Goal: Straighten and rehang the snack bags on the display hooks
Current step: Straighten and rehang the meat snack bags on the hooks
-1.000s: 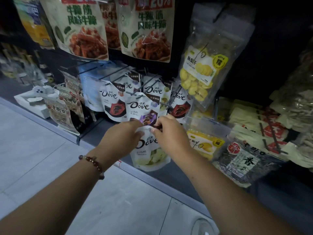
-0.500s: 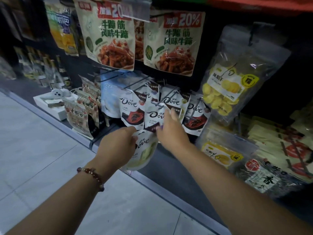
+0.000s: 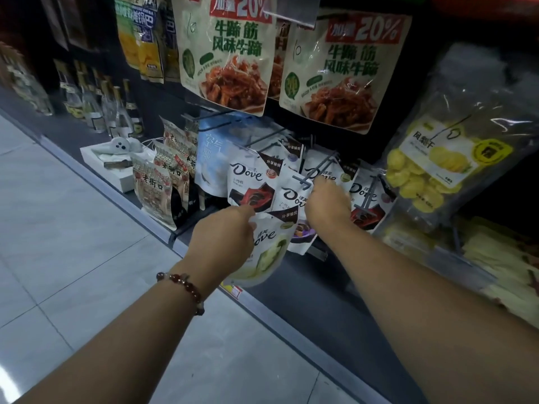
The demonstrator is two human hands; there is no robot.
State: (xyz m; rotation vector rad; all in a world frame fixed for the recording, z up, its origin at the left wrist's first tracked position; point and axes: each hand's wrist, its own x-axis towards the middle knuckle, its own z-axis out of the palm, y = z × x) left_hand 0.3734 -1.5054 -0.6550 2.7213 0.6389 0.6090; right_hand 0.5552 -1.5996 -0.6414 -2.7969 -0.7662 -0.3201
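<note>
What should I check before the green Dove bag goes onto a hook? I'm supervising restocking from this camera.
1. Left hand grips the green Dove bag: ok.
2. Bag's hang hole visible: cannot tell, the hand covers its top.
3. Right hand at the grey hook tip: ok.
4. Bag lifted to hook height: not ok, it sits below.
5. Bag upright: not ok, tilted.
6. Purple Dove bag seated on the hook: cannot tell.

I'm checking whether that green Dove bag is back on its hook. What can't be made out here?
- Head view: left hand covers the green Dove bag top, hiding its hang hole.
- Right hand fingers are hidden behind its own back; grip unclear.
- Hook tip is blurred.
</note>
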